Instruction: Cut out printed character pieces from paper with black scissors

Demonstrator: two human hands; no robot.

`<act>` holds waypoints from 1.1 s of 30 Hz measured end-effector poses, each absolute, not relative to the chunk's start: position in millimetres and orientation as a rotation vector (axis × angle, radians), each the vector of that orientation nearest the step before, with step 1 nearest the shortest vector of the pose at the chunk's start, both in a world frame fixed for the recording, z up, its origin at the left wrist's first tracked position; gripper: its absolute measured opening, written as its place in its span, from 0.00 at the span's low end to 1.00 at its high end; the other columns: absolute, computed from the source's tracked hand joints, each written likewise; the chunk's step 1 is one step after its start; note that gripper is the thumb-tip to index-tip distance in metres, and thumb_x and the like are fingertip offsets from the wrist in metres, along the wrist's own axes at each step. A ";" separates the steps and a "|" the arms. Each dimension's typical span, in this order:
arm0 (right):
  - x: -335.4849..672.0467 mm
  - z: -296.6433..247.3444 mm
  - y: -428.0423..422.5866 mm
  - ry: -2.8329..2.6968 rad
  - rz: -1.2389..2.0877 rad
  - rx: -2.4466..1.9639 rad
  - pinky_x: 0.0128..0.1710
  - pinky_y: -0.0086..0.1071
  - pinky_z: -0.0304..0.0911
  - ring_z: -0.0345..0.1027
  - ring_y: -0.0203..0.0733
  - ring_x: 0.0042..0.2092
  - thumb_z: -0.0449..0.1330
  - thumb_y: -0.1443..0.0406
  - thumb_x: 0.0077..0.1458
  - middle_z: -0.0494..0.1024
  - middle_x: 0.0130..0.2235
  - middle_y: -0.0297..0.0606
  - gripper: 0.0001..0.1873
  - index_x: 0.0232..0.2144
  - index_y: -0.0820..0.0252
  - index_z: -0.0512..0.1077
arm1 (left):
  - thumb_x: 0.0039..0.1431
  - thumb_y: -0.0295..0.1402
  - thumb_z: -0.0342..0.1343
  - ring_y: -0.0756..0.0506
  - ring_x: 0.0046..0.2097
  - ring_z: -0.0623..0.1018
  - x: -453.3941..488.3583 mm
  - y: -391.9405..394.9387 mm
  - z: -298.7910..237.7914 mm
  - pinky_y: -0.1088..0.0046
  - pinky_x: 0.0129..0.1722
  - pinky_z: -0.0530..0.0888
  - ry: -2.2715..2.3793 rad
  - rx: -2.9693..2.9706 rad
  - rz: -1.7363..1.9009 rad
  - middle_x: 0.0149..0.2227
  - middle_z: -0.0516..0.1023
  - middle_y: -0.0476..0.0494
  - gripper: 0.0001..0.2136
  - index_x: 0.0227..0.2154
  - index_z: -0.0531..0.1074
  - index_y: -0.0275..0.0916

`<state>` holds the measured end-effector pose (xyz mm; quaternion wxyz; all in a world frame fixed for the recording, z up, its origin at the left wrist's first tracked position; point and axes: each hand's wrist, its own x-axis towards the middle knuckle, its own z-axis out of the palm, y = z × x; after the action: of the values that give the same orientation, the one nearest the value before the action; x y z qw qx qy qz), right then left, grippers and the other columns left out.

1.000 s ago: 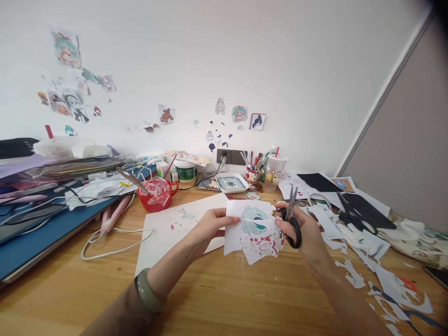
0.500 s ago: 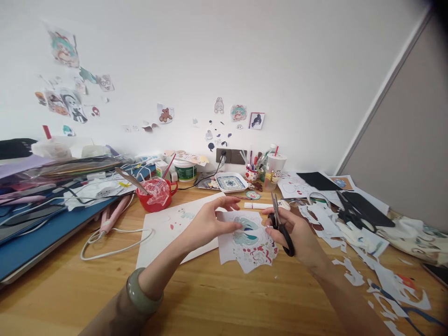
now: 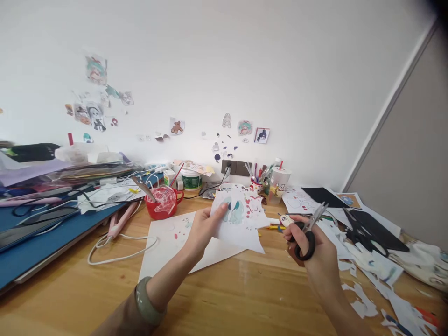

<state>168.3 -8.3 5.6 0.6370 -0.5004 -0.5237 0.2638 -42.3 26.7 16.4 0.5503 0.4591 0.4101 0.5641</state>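
Note:
My left hand (image 3: 206, 228) pinches the left edge of a printed paper sheet (image 3: 241, 233), thumb on top, and holds it raised above the table. The sheet has teal and red drawings and a jagged cut outline. To its right, apart from the paper, my right hand (image 3: 317, 245) grips black-handled scissors (image 3: 307, 238), fingers in and around the handles. The blades point up and away, slightly parted. Below the sheet lies a larger white paper (image 3: 161, 242) with small coloured cut-outs on it.
A red mug (image 3: 163, 205) with a spoon stands at left, beside cables and a pink tool (image 3: 121, 221). Paper scraps (image 3: 360, 298) and a second pair of black scissors (image 3: 364, 235) lie at right. A lidded drink cup (image 3: 280, 182) stands by the wall.
My right hand has moved right with the scissors, away from the paper. The sheet has been turned and lifted in my left hand. The view has shifted somewhat left and up.

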 end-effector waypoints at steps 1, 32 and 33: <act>166.9 4.7 -9.4 -1.211 0.610 -1.148 0.23 0.27 0.58 0.62 0.37 0.26 0.58 0.57 0.49 0.69 0.24 0.31 0.15 0.38 0.58 0.66 | 0.45 0.44 0.58 0.49 0.24 0.74 -42.0 27.1 15.5 0.78 0.23 0.68 0.939 1.042 1.403 0.22 0.77 0.44 0.16 0.24 0.76 0.33; 136.0 -28.5 -14.3 -1.546 1.386 -1.089 0.16 0.24 0.55 0.69 0.36 0.22 0.59 0.51 0.45 0.73 0.24 0.32 0.22 0.37 0.62 0.64 | 0.45 0.43 0.58 0.49 0.31 0.75 -34.8 26.7 4.9 0.80 0.24 0.68 0.709 0.689 1.522 0.35 0.78 0.41 0.19 0.36 0.74 0.35; 136.1 -27.3 -14.5 -1.544 1.387 -1.090 0.17 0.24 0.55 0.68 0.35 0.22 0.59 0.52 0.46 0.73 0.24 0.32 0.22 0.37 0.62 0.64 | 0.45 0.43 0.58 0.49 0.31 0.75 -34.2 26.4 4.9 0.80 0.24 0.69 0.709 0.691 1.513 0.35 0.78 0.40 0.19 0.36 0.74 0.35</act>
<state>136.1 -14.5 -27.3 0.3884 -0.4284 -0.6070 0.5452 -34.2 26.4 4.9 0.6183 0.3003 0.3080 0.6577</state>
